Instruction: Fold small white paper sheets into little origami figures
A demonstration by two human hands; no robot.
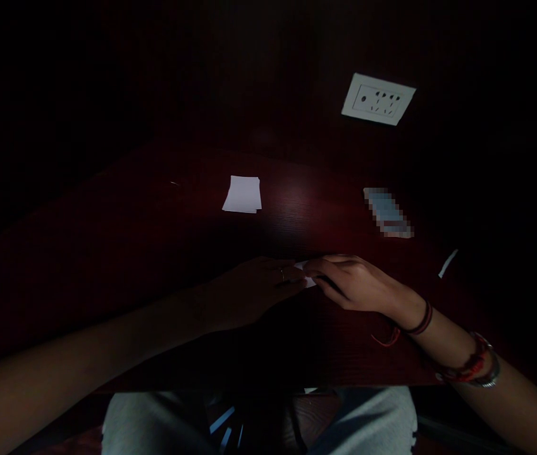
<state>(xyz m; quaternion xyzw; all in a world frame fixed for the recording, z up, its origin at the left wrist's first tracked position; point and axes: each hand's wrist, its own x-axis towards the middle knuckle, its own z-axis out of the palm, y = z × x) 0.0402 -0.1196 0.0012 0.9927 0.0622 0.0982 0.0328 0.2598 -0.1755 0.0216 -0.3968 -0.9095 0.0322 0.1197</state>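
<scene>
Between my two hands a small piece of white paper (pixel 310 282) lies low over the dark red table, mostly covered by fingers. My left hand (pixel 272 281), in shadow and wearing a ring, has its fingertips on the paper's left side. From the right, my right hand (pixel 351 281) grips the same paper with bent fingers. Whether the paper is folded I cannot make out. Farther back lies a small stack of white paper sheets (pixel 243 194), its edges slightly uneven.
A blurred-out phone (pixel 388 213) rests on the table (pixel 178 240) to the right. Beyond it is a white wall socket (pixel 379 99). A thin white paper strip (pixel 448 263) lies near the right side. My knees are below the table's front edge.
</scene>
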